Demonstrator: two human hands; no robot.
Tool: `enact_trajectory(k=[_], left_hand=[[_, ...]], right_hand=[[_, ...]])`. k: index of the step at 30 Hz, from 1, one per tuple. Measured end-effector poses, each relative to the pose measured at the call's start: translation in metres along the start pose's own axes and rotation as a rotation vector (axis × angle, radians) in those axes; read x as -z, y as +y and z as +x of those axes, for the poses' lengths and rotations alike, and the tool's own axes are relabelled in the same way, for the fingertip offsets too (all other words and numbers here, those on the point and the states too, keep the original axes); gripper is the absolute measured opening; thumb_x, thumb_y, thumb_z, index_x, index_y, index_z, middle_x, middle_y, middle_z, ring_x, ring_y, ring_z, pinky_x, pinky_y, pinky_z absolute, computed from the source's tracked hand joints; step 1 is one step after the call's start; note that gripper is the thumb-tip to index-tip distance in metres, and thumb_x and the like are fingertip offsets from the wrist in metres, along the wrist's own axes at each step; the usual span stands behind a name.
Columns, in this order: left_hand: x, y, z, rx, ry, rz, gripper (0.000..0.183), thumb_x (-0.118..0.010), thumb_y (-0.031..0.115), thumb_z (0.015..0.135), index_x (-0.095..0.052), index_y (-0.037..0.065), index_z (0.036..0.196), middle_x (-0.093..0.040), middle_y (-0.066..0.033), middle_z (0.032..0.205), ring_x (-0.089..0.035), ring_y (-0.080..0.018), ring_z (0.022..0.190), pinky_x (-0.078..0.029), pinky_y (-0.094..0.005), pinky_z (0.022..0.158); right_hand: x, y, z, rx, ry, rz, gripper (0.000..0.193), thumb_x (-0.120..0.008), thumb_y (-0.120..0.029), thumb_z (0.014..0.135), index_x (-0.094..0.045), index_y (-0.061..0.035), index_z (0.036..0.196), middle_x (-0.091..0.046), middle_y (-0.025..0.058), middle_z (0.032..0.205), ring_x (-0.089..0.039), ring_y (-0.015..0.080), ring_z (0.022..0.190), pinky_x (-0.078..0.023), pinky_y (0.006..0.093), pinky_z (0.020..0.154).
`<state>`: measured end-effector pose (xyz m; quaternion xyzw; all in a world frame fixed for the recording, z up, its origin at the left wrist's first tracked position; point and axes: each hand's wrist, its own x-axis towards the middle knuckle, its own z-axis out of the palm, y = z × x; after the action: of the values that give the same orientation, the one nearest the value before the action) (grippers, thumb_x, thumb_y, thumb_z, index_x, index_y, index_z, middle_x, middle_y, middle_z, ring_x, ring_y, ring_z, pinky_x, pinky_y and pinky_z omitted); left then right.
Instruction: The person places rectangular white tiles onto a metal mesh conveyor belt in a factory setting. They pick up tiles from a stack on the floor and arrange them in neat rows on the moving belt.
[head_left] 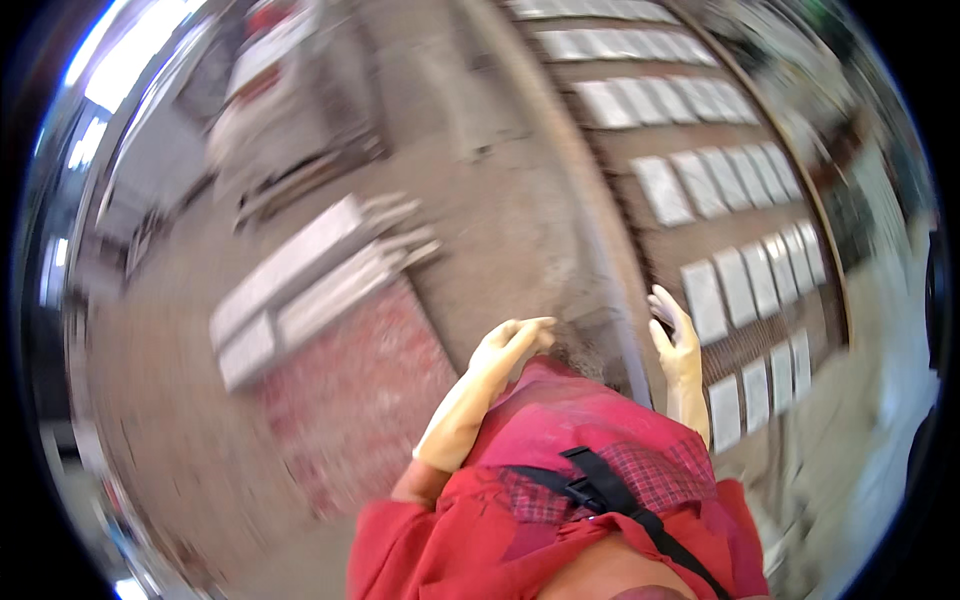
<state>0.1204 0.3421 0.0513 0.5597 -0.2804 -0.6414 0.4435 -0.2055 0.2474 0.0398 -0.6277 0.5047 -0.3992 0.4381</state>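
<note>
Pale yellow gloves cover both of my hands. My left hand (512, 345) hangs in front of my body, its fingers loosely bent toward the right and somewhat blurred; I see nothing in it. My right hand (677, 335) is raised beside the near edge of a long brown belt, thumb and fingers apart, holding nothing. Closest to it on the belt (655, 240) is a white rectangular tile (705, 303), apart from the fingers. Several more such tiles lie there in neat rows, among them a front-row tile (725, 412).
On the floor at left lies a red, worn board or mat (350, 390), with a stack of pale slabs (290, 270) at its far edge. Farther back stands a wrapped, bulky load (290, 120) on a pallet (305, 180). A raised rail (585, 190) borders the belt.
</note>
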Motion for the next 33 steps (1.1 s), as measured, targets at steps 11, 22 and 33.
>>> enact_trajectory(k=[11,22,33], left_hand=[[0.104,-0.027,-0.179,-0.221,0.366,-0.464,0.043,-0.066,0.031,0.113,-0.066,0.008,0.15,-0.07,-0.0107,0.145,-0.062,-0.0205,0.139,-0.046,-0.0374,0.119],[0.181,-0.064,-0.158,-0.118,0.596,-0.608,0.05,-0.065,0.04,0.113,-0.063,0.011,0.154,-0.07,-0.0138,0.146,-0.063,-0.0243,0.138,-0.045,-0.0429,0.12],[0.309,0.038,-0.059,-0.098,0.723,-0.446,0.048,-0.066,0.031,0.112,-0.064,0.006,0.152,-0.068,-0.0126,0.149,-0.062,-0.0218,0.141,-0.044,-0.0375,0.123]], right_hand=[[-0.187,-0.125,-0.005,0.436,-0.657,-0.276,0.061,-0.076,0.005,0.092,-0.065,-0.0031,0.152,-0.072,0.0178,0.144,-0.068,0.0318,0.134,-0.052,0.0411,0.117],[-0.339,-0.146,0.044,0.684,-0.987,-0.348,0.07,-0.08,0.001,0.085,-0.063,-0.0059,0.153,-0.07,0.0214,0.145,-0.066,0.0402,0.135,-0.052,0.0466,0.114],[-0.474,-0.137,0.217,0.529,-0.965,-0.47,0.073,-0.084,-0.003,0.085,-0.062,-0.0104,0.154,-0.07,0.0195,0.146,-0.066,0.0395,0.135,-0.052,0.0465,0.116]])
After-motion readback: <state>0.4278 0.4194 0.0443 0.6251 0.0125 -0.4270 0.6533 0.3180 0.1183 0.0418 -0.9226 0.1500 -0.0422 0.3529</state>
